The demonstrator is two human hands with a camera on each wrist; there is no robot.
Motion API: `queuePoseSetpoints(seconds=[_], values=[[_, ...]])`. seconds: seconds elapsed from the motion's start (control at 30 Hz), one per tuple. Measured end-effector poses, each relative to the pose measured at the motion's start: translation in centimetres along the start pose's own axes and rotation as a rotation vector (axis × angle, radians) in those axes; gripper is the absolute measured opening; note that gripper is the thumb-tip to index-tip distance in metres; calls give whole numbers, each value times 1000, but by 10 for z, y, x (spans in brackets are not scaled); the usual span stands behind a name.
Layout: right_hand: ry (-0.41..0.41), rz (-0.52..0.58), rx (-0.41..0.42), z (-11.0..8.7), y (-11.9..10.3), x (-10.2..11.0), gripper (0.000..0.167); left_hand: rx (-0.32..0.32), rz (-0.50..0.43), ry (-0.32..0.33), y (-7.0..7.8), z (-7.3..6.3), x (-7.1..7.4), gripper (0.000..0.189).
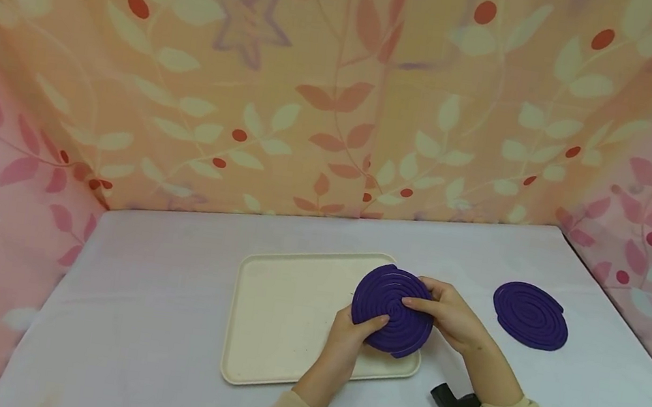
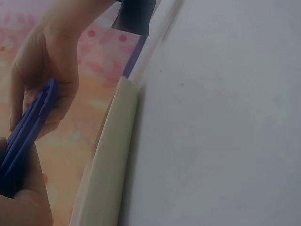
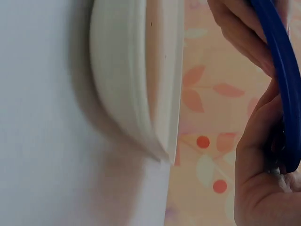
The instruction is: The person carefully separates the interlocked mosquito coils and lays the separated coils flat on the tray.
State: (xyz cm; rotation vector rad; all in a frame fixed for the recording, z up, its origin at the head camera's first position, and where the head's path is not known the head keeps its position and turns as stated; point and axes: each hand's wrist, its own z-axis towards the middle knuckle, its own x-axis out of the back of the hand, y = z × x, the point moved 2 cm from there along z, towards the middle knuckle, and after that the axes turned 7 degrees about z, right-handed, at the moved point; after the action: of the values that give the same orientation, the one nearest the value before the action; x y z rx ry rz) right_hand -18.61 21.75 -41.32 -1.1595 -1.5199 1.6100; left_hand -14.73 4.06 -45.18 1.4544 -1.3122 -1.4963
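Note:
A purple spiral disc that looks like a mosquito coil [image 1: 392,310] is held up, tilted, above the right side of a cream tray [image 1: 279,321]. My left hand [image 1: 346,333] grips its lower left edge, thumb on the front face. On its right side my right hand [image 1: 453,314] holds the rim, with the thumb near the centre. Both hands' other fingers are mostly hidden behind it. Edge-on in the left wrist view, the coil [image 2: 28,129] shows layered rings with narrow gaps. In the right wrist view its edge [image 3: 284,80] looks thin and slightly bowed.
A second purple coil [image 1: 530,316] lies flat on the white tablecloth [image 1: 150,318], right of the tray. Small dark specks dot the tray's surface. Patterned curtains [image 1: 340,95] enclose the table at the back and sides. A black wrist camera [image 1: 457,405] sits by the right sleeve.

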Motion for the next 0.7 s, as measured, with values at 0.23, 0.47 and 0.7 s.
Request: queuePoseSetpoints(seconds=[0.23, 0.47, 0.7], values=[[9, -15, -15, 11, 3, -23, 35, 27, -12, -6, 8, -6, 22, 47], [-38, 13, -39, 18, 6, -40, 39, 29, 15, -15, 17, -11, 45, 51], [-12, 113, -47, 25, 13, -59, 41, 34, 23, 0, 21, -13, 64, 53]])
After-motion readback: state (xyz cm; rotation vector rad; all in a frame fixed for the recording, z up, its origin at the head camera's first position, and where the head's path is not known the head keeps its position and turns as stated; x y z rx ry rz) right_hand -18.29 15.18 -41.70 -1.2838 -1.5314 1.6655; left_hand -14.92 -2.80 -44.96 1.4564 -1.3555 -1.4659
